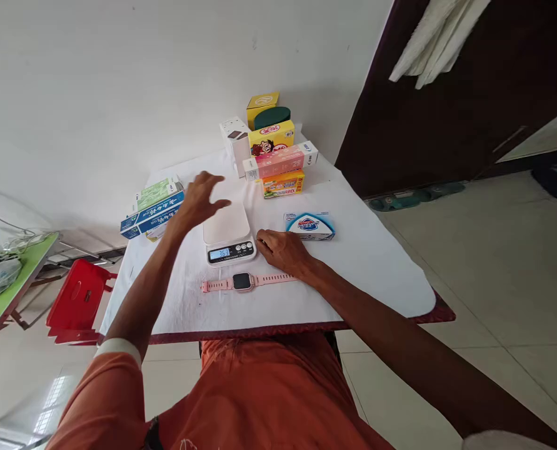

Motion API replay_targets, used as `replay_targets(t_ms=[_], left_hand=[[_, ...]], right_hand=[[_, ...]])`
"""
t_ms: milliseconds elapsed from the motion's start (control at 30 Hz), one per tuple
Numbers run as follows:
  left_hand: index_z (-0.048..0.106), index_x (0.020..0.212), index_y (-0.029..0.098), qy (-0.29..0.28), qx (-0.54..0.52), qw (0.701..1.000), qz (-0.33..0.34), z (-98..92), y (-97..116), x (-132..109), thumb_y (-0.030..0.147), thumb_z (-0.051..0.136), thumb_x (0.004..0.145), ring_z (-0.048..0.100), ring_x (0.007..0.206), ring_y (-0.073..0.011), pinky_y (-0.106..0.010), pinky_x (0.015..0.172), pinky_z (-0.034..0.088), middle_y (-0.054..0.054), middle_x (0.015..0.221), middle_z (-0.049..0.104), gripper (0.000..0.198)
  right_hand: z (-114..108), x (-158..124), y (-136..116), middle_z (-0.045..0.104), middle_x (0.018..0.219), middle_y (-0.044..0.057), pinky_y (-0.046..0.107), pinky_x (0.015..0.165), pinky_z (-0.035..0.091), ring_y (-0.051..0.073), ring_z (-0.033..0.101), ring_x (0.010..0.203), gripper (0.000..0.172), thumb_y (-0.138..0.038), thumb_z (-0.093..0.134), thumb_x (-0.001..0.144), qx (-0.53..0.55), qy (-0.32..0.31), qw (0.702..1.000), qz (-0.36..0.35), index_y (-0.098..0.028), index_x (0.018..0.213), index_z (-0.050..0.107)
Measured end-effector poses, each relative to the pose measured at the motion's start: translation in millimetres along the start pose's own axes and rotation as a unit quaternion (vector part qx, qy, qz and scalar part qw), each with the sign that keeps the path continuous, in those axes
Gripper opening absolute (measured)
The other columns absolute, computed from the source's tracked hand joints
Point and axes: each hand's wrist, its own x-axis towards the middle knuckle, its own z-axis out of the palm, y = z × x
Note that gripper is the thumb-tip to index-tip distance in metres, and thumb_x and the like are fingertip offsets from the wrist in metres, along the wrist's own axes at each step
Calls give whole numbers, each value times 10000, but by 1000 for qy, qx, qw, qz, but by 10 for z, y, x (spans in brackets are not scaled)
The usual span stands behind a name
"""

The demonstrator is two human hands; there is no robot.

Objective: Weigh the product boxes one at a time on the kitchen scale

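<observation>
Roughly mid-table, a flat white plastic kitchen scale (226, 226) lies with its lit display (220, 254) toward the wearer, presumably for easy reading; the digits look like 363, too small to be sure. Take the scale as clock centre, twelve toward the wall.

Left hand (199, 199): at eleven, seemingly raised by the platform's far corner. Grip open, thumb and fingers parted, nothing between them. Right hand (285, 253): at four, down on the white-clothed table (376, 275), probably as a prop. Fingers curled in; cannot tell whether that grip closes on anything.

Pink-strapped, dark-faced smartwatch (243, 282): at six, face up, strap spread straight, perhaps to keep it flat. Right wrist hides one strap end.

At three, beyond the right hand: white-and-blue soap carton (310, 230), on its own. At one, a cluster against the wall: long pink-and-white carton (282, 161) across an orange-yellow carton (284, 184), blocking part of the yellow cartoon-printed carton (273, 134) behind. Tall white carton (240, 150) upright at twelve.

At ten, long blue-and-white cartons (152, 212) beneath a pale green carton (154, 195); left forearm cuts off their near end. Red plastic chair (79, 300) off the table, at eight.
</observation>
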Motion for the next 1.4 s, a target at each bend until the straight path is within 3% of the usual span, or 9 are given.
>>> replay_targets(t_ms=[67,133,233,333,700,900,1033,1233,1400], left_hand=[[616,1454,235,-37,-12,998,48,192,271,317,444,787,957,620,1301,-357,-529,1112,515,-161,1412,636,565],[610,1459,233,-24,-5,998,58,355,426,613,510,798,943,594,1336,-390,-545,1094,513,-188,1451,609,616],[613,1435,244,29,12,999,28,506,452,984,589,843,879,550,1375,-441,-572,1087,485,-211,1474,573,693],[641,1344,237,16,22,999,-18,584,360,1219,588,869,853,577,1325,-459,-595,1071,471,-206,1371,611,645],[623,1239,205,-16,-76,997,-22,741,276,1294,574,925,762,638,1202,-380,-520,1019,529,-149,1231,668,674],[643,1181,214,27,-140,990,-13,912,368,1382,637,882,793,628,1192,-377,-538,1035,523,-144,1185,663,622],[610,1226,210,60,-166,984,-25,630,270,1081,648,795,875,625,1192,-335,-482,1026,526,-146,1242,668,591],[604,1290,238,48,-139,989,-25,-144,-90,108,656,779,877,640,1140,-294,-441,1018,535,-117,1299,696,613],[597,1297,223,-1,-116,992,-53,-203,-211,-555,590,759,907,643,1131,-282,-436,1011,539,-98,1260,693,559]], right_hand=[[-36,-1,-27,801,959,113,314,624,244,184,643,735,343,-221,401,1105,-8,-13,1000,7,-149,1028,728],[-58,3,-44,805,974,115,317,622,245,188,654,742,324,-216,417,1103,-11,-22,1000,8,-145,1055,729],[-74,15,-53,809,991,111,319,620,249,195,676,763,283,-213,453,1096,-11,-39,999,7,-145,1091,727],[-86,21,-51,805,990,109,320,616,247,201,687,771,271,-215,459,1099,-6,-54,999,5,-148,1120,721],[-81,26,-37,809,1041,113,332,620,235,214,703,821,307,-239,427,1114,1,-62,998,11,-159,1165,720],[-78,23,-44,815,1062,114,323,635,254,213,711,839,344,-236,397,1125,-19,-65,998,13,-156,1183,726],[-84,18,-43,814,1056,112,328,633,252,217,710,833,347,-250,401,1127,-16,-68,997,12,-152,1154,733],[-65,14,-27,810,1040,126,331,637,240,215,695,823,350,-247,402,1119,6,-53,999,6,-149,1103,738],[-10,6,9,805,968,125,324,634,232,211,675,780,354,-251,407,1103,7,-22,1000,2,-144,1038,739]])
